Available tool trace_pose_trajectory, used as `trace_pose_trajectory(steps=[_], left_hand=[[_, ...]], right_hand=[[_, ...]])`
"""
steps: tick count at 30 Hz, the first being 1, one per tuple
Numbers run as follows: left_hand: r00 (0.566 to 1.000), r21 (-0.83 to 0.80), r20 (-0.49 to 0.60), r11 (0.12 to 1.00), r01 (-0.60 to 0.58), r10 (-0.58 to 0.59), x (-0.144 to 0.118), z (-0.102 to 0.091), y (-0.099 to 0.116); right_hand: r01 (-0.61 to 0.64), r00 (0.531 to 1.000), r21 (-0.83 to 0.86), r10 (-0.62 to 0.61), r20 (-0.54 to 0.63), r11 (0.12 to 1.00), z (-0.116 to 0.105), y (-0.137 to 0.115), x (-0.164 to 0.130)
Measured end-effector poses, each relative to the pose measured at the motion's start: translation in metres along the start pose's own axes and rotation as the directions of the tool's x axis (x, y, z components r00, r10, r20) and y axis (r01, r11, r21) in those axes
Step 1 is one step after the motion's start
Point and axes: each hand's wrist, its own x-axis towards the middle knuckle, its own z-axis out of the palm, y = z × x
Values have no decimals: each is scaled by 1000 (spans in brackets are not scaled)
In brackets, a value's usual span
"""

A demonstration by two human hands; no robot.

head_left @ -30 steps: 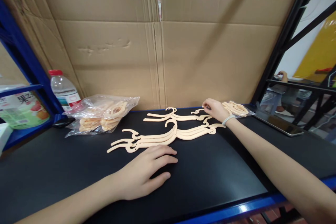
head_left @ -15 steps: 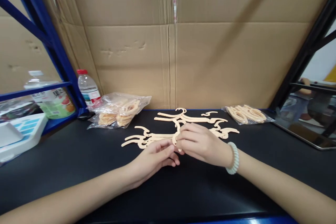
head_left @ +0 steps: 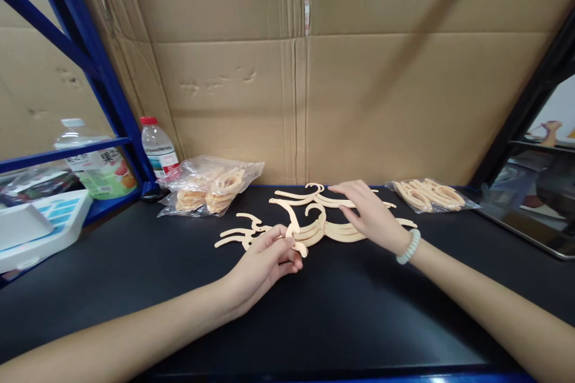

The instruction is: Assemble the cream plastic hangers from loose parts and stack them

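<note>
Between thumb and fingers, my left hand (head_left: 268, 263) grips a curved cream hanger piece (head_left: 291, 221) that points up and away from me. My right hand (head_left: 372, 215) is held over the far hangers with its fingers apart and nothing in them. Cream folding hangers (head_left: 344, 231) lie stacked on the black table, with their hooks toward the back. Behind them rests another cream hanger (head_left: 299, 196), partly hidden by my right hand. Loose curved arms (head_left: 232, 232) stick out to the left of my left hand.
A clear bag of cream parts (head_left: 211, 185) lies back left, another bag (head_left: 429, 195) back right. Bottles (head_left: 159, 152) and a white-and-blue case (head_left: 45, 227) stand at the left. Cardboard (head_left: 233, 84) walls the back, and a dark flat panel (head_left: 525, 227) lies right.
My right hand has let go of the hanger piece and moved right and back, its fingers opening. The left hand keeps the piece, which now shows clearly. The view has shifted slightly.
</note>
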Motion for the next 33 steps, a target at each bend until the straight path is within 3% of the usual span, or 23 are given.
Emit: trace_pose_trajectory(steps=[4, 7, 20, 27, 33], left_hand=[[1000, 5, -11, 1000, -16, 17, 0, -3, -1], [997, 2, -66, 1000, -30, 30, 2, -5, -1], [971, 153, -222, 987, -53, 87, 1, -10, 9], [951, 104, -281, 989, -101, 126, 4, -16, 18], [919, 8, -356, 984, -180, 171, 15, -28, 34]], right_hand=[[-135, 960, -135, 164, 226, 982, 7, 38, -9], [-161, 917, -259, 241, 317, 952, 13, 52, -14], [-163, 926, -254, 236, 294, 953, 21, 54, -3], [-219, 943, -136, 245, 225, 966, 1, 41, 0], [-307, 925, 133, 263, 273, 942, -28, 37, -1]])
